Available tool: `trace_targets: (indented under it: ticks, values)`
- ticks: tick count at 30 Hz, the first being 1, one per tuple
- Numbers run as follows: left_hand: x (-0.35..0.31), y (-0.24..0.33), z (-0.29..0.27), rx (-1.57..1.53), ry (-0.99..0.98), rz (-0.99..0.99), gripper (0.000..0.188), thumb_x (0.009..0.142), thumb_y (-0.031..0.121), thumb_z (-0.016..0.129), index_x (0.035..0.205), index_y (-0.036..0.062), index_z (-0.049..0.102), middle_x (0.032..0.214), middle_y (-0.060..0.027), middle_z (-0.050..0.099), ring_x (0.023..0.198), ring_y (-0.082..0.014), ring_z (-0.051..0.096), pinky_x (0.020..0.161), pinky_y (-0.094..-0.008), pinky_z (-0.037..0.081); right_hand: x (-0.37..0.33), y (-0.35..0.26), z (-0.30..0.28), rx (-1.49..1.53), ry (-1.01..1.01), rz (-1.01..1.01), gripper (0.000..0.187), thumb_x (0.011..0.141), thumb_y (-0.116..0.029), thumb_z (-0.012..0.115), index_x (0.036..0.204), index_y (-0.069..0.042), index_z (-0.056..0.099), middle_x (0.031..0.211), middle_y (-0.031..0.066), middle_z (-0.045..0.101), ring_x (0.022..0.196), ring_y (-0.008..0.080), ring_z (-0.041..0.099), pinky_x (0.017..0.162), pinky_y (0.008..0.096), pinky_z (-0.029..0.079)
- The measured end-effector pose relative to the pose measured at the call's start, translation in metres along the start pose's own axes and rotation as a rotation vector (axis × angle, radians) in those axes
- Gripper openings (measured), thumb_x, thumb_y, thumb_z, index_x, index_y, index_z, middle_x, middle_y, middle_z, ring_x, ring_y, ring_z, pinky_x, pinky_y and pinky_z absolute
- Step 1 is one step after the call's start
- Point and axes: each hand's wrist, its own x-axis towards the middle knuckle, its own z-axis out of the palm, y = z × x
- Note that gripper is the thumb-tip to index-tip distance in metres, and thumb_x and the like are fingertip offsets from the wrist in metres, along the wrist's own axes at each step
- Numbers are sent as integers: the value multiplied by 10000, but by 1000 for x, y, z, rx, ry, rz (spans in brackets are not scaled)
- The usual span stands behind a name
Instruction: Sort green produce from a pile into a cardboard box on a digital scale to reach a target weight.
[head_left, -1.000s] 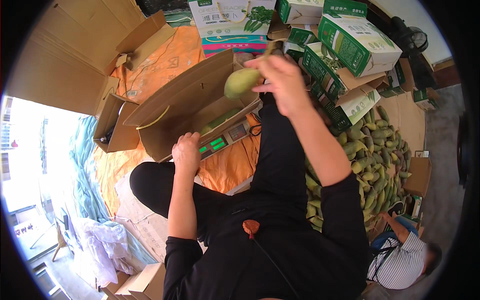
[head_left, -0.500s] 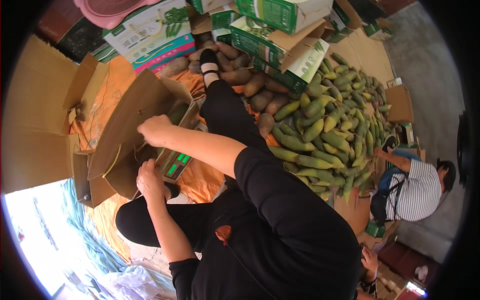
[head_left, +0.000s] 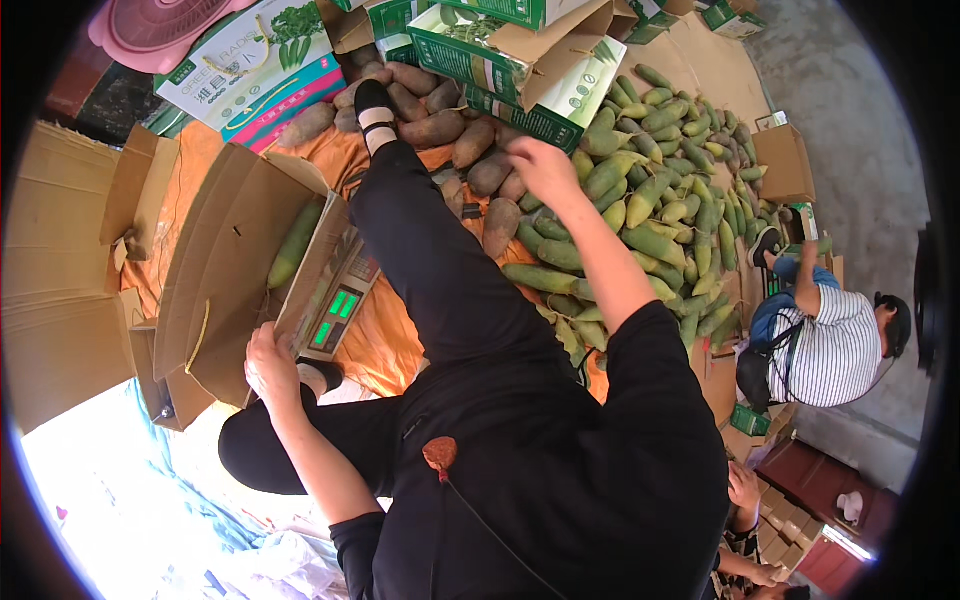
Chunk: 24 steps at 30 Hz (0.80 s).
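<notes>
While, in the head view, the left hand sits with bent fingers at the near end of an open cardboard box, the right hand hangs beside brown-red roots and heaped green radishes; whether either pinches anything, I cannot tell. One long green radish lies inside the box, beyond the left fingertips.

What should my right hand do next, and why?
Probably reach down for a radish from the green pile: your right hand hovers beside it with nothing visibly held, while your left hand is at the open carton, where one radish shows.
</notes>
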Motion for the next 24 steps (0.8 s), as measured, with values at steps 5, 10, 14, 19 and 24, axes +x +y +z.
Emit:
trace_targets:
  ticks: [5, 10, 14, 19, 24]
  values:
    - [0, 3, 0, -21, -5, -15, 188, 794, 52, 579, 979, 41, 609, 929, -148, 619, 890, -356, 585, 751, -449, 467, -55, 155, 10, -15, 298, 567, 242, 747, -204, 685, 904, -25, 648, 919, 196, 655, 923, 348, 622, 806, 424, 484]
    - [7, 13, 10, -57, -30, -14, 190, 798, 56, 575, 984, 42, 610, 921, -146, 618, 886, -358, 585, 748, -452, 463, -119, 265, 11, 36, 470, 1057, 550, 721, -196, 749, 1182, 11, 532, 1174, 214, 583, 1095, 365, 556, 943, 398, 442]
    - [-4, -4, 2, -22, 19, -61, 184, 792, 64, 583, 973, 44, 609, 913, -143, 618, 881, -357, 585, 751, -452, 458, -109, 242, 38, 355, 435, 1180, 727, 706, -149, 782, 1287, 58, 397, 1260, 245, 507, 1157, 361, 517, 987, 397, 415]
    - [1, 2, 4, -38, -3, -67, 186, 774, 79, 608, 958, 55, 616, 899, -125, 616, 914, -323, 583, 776, -431, 445, -106, 291, 57, 414, 549, 1178, 741, 709, -89, 795, 1295, 76, 374, 1244, 213, 522, 1069, 316, 567, 875, 426, 486]
    - [2, 8, 1, -16, 2, -97, 183, 764, 88, 616, 945, 58, 624, 900, -106, 623, 923, -308, 584, 783, -423, 446, -107, 330, 65, 750, 518, 1168, 547, 691, -64, 802, 1157, 4, 524, 1087, 154, 617, 895, 303, 627, 693, 491, 508]
